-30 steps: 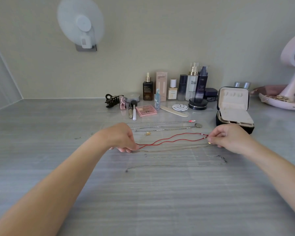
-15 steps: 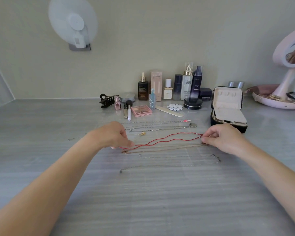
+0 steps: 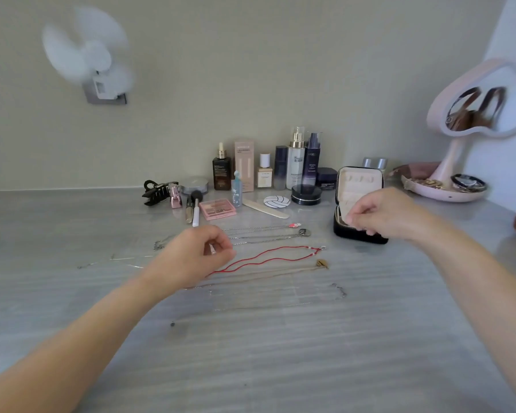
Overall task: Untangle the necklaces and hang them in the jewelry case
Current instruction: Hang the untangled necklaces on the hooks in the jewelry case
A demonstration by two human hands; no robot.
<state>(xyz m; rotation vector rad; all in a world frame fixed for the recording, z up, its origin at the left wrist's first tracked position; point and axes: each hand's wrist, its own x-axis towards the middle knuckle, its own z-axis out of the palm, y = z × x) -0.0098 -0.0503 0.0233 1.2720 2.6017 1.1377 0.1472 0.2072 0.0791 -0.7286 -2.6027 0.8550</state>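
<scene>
Necklaces [image 3: 268,260] lie loose on the counter [image 3: 280,368]; both curled hands, left [image 3: 197,254] and right [image 3: 382,214], hold nothing.

Single head-worn view, wide-angle, looking forward and down across the bench [image 3: 251,368] toward the rear wall. Jewelry case [image 3: 358,186] sits at mid-distance, right of centre; both forearms enter from the bottom edge.

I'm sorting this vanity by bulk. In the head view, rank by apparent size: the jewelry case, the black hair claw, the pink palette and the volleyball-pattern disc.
1. jewelry case, open, largest
2. black hair claw and pink palette: they look alike, so unranked
3. volleyball-pattern disc, smallest
</scene>
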